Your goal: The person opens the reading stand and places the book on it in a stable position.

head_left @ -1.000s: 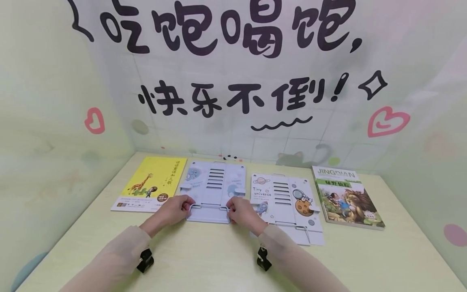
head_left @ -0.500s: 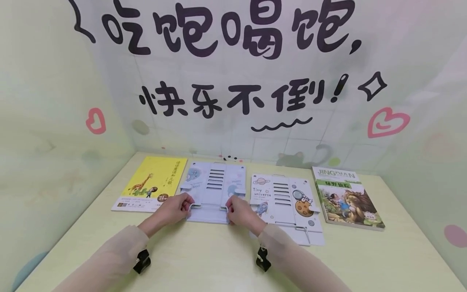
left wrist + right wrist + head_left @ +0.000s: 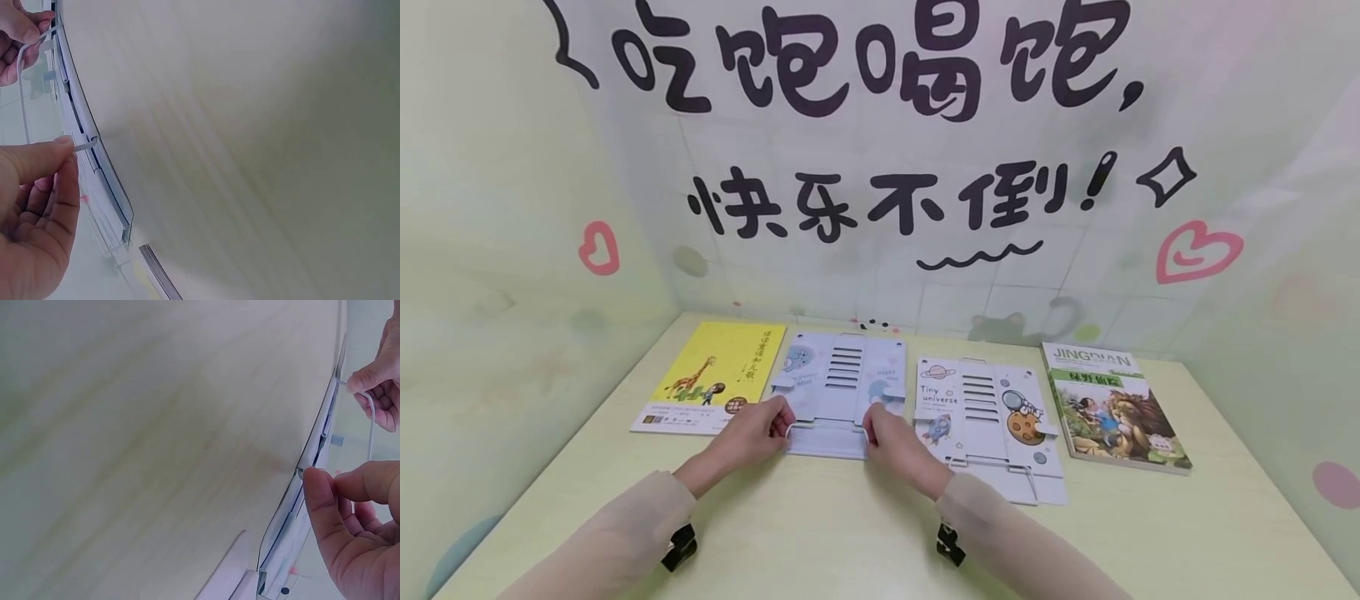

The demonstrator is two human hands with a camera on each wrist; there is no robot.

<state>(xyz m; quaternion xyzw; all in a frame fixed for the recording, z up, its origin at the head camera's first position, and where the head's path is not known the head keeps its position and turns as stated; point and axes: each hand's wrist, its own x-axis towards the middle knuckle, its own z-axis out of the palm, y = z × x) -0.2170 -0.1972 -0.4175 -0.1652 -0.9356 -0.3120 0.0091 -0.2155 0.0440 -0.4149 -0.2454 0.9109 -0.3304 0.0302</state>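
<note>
A white book stand (image 3: 842, 404) with pale blue cartoon prints and a slotted middle panel lies flat at the back centre of the table. My left hand (image 3: 752, 433) pinches the left side of its wire support (image 3: 23, 94) between thumb and fingertips. On the other side, my right hand (image 3: 895, 442) pinches the same wire. In the left wrist view the wire stands out from the panel, its ends going into the stand near the front edge. A second book stand (image 3: 981, 425), printed "Tiny universe", lies just right of my right hand.
A yellow book (image 3: 715, 375) with a giraffe lies left of the stands, partly behind my left hand. Another book (image 3: 1116, 408) lies at the right of the table (image 3: 820, 533). A printed wall covering (image 3: 880, 283) rises behind the table's back edge.
Both hands stay on the wire at nearly the same place. The left forearm has shifted slightly left and the right forearm slightly right. The stands and books have not moved.
</note>
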